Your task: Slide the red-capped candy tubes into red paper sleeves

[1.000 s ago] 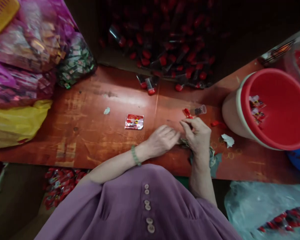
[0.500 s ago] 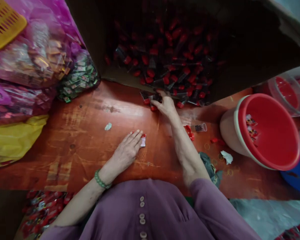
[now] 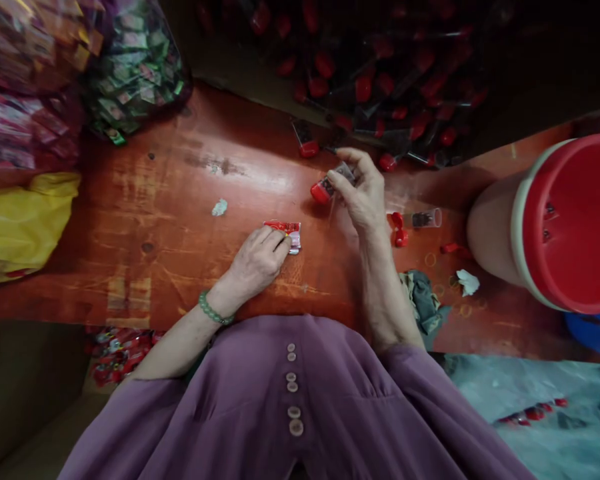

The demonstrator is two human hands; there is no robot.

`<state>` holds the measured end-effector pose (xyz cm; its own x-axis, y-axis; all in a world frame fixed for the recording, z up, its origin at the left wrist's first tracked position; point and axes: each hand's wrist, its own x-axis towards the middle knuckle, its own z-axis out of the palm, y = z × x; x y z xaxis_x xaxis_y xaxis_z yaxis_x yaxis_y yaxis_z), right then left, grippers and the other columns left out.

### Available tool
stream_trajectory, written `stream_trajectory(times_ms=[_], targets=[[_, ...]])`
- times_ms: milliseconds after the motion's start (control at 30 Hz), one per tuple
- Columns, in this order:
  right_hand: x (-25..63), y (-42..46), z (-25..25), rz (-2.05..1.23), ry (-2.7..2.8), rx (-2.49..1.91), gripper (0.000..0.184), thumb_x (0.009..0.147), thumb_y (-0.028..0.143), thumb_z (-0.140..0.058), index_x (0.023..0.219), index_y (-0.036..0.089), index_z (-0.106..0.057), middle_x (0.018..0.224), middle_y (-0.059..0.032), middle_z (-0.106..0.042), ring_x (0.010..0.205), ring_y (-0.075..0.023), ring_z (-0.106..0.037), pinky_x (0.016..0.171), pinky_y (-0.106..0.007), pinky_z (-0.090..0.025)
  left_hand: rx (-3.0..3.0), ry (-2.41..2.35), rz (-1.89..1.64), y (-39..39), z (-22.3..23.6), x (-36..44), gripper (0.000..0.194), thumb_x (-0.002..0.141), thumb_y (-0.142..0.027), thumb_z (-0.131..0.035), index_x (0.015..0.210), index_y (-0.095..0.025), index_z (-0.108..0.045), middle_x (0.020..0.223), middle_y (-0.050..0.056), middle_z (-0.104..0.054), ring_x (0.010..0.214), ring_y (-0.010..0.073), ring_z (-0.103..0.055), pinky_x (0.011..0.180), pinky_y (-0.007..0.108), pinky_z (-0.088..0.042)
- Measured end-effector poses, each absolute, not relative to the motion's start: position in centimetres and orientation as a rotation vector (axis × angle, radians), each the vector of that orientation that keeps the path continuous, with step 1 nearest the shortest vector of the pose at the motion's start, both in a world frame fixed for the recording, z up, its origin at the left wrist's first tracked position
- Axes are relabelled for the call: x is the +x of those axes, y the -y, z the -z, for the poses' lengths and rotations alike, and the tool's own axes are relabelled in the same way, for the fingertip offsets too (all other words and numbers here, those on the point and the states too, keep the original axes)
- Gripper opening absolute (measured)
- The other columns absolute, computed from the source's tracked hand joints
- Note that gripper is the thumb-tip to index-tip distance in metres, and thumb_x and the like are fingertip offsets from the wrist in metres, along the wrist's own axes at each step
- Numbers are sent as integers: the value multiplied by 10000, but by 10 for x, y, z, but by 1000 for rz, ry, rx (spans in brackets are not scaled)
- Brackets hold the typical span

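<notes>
My right hand [image 3: 364, 190] is closed round a small clear plastic tube with a red cap [image 3: 325, 189], raised off the wooden table and tilted, cap toward the left. My left hand [image 3: 260, 260] rests on the table with its fingers curled over a small red and white packet [image 3: 294, 233], whose upper and right edges show. The thumb side is partly hidden. Just beyond my right hand, another red-capped tube [image 3: 306, 139] lies at the mouth of a dark box holding many more.
To the right stand a red basin on a pale bucket [image 3: 495, 200], an uncapped clear tube [image 3: 427, 218], red caps [image 3: 399, 230] and a dark cloth [image 3: 423, 300]. Bags of wrapped packets [image 3: 135, 73] and a yellow bag [image 3: 25, 223] lie left. A white scrap [image 3: 219, 207] sits mid-table.
My right hand has drawn back from the box with a red-capped tube in it. The left fingers, flatter before, have curled on the packet. The view has shifted nearer the table.
</notes>
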<state>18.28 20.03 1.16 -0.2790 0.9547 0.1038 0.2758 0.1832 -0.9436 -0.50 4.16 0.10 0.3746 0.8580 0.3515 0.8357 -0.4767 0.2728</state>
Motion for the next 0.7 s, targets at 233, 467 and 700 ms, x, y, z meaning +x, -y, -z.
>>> stream_trajectory(times_ms=[233, 467, 700], targets=[[189, -123, -6, -1504, 1375, -1208, 397, 759, 506, -761, 948, 264, -509, 747, 71, -599, 582, -90, -609, 512, -213, -505, 2386, -1635, -924, -46, 7, -4, 242, 967, -190, -513, 819, -157, -701, 775, 63, -683, 731, 176, -562, 686, 304, -493], [184, -105, 12, -1263, 1629, -1328, 230, 850, 403, -648, 947, 251, -506, 775, 36, -614, 676, -135, -606, 649, -288, -516, 2106, -1625, -916, -51, 0, -9, 241, 960, -348, -569, 916, -164, -717, 835, 41, -696, 749, 149, -598, 725, 289, -513], [188, -104, 8, -1119, 1794, -1363, 225, 851, 385, -659, 965, 233, -538, 845, 10, -655, 725, -144, -606, 731, -313, -512, 2171, -1671, -668, -48, -15, -2, 321, 1002, -282, -444, 915, -125, -710, 868, 95, -643, 805, 193, -545, 765, 331, -499]])
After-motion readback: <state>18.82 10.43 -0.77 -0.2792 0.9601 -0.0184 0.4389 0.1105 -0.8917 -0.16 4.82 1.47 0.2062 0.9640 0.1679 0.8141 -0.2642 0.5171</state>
